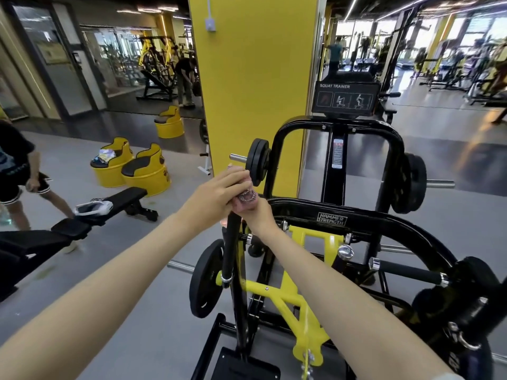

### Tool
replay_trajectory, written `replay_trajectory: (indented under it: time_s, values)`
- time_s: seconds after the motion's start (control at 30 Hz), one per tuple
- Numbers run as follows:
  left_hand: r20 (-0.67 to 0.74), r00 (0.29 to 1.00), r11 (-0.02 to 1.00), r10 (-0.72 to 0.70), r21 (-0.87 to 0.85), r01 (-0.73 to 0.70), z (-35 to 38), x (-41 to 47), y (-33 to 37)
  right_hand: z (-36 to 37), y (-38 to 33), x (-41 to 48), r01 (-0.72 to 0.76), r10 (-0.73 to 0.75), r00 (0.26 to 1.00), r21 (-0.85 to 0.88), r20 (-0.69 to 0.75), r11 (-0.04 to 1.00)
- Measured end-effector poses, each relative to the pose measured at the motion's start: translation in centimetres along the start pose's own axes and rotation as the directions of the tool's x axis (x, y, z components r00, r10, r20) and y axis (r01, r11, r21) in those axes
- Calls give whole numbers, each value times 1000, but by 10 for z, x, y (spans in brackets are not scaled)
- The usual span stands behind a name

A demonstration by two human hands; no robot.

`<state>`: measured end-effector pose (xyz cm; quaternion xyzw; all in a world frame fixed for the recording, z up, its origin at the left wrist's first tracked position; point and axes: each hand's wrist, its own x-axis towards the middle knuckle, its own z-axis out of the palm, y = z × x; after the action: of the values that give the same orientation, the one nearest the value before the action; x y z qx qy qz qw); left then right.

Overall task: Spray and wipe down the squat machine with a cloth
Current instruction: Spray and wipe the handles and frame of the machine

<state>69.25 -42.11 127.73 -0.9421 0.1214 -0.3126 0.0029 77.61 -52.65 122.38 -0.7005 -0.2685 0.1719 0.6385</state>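
Observation:
A black and yellow squat machine (332, 218) stands in front of me, with a black upright handle bar (230, 250) rising at its left side. A pink patterned cloth (246, 198) is wrapped over the top of that bar. My left hand (216, 196) grips the cloth from the left and above. My right hand (256, 215) holds the cloth and the bar from the right, just below. No spray bottle shows in the head view.
Weight plates (258, 161) hang on the machine's pegs. A yellow pillar (255, 78) stands right behind it. A black bench (90, 215) and yellow barrel seats (129, 168) are at the left, where a person (19, 171) walks. Mirrors and other machines fill the background.

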Motion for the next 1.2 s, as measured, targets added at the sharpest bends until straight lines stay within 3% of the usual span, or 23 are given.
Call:
replay_trajectory:
  time_s: [0.13, 0.23, 0.27, 0.33, 0.4, 0.5, 0.57, 0.67, 0.73, 0.8, 0.9, 1.07, 1.13, 1.17, 1.2]
  values:
    - [132, 977, 983, -168, 103, 155, -2, 35, 24, 0, -1, -2, 42, -41, 999, 40, -23, 998]
    - [317, 851, 908, -418, 174, 381, -4, 64, 27, -3, -1, -2, 44, -43, 999, -48, 16, 998]
    - [378, 792, 874, -479, 128, 468, -4, 70, 24, -4, -2, -3, 49, -47, 999, -79, 28, 996]
    - [471, 712, 756, -521, -134, 641, -10, 76, 20, -3, -2, -4, 38, -34, 999, -106, 36, 994]
    - [507, 674, 500, -538, -452, 739, -19, 75, 23, -2, -4, -7, 38, -34, 999, -105, 43, 994]
    - [418, 613, 207, -670, -688, 696, -14, 66, 29, -3, -4, -9, 36, -33, 999, -89, 34, 995]
    - [293, 545, 134, -785, -779, 612, 2, 59, 31, -5, -6, -10, 47, -45, 998, -75, 33, 996]
    - [113, 437, 153, -892, -835, 529, 18, 43, 37, -6, -5, -10, 50, -48, 998, -68, 38, 996]
    - [35, 438, 214, -898, -835, 507, 17, 33, 42, -7, -5, -12, 55, -52, 998, -55, 44, 997]
    - [-26, 482, 322, -876, -775, 543, 16, 25, 46, -7, -8, -14, 60, -57, 997, -52, 51, 997]
    - [-200, 564, 573, -801, -528, 627, 19, 12, 56, -8, -9, -13, 93, -90, 995, -114, 31, 989]
    - [-341, 734, 810, -587, -248, 532, 30, -5, 61, -7, -7, -11, 7, -7, 1000, -176, 4, 984]
    - [-340, 798, 867, -497, -171, 467, 29, -12, 57, -6, -7, -10, 41, -36, 999, -336, 19, 941]
    - [-281, 837, 883, -469, -119, 454, 33, -11, 55, -6, -7, -10, 89, -97, 995, -375, -4, 923]
    - [-170, 825, 842, -540, -90, 532, 46, 0, 60, -4, -8, -11, 147, -186, 980, -376, -68, 915]
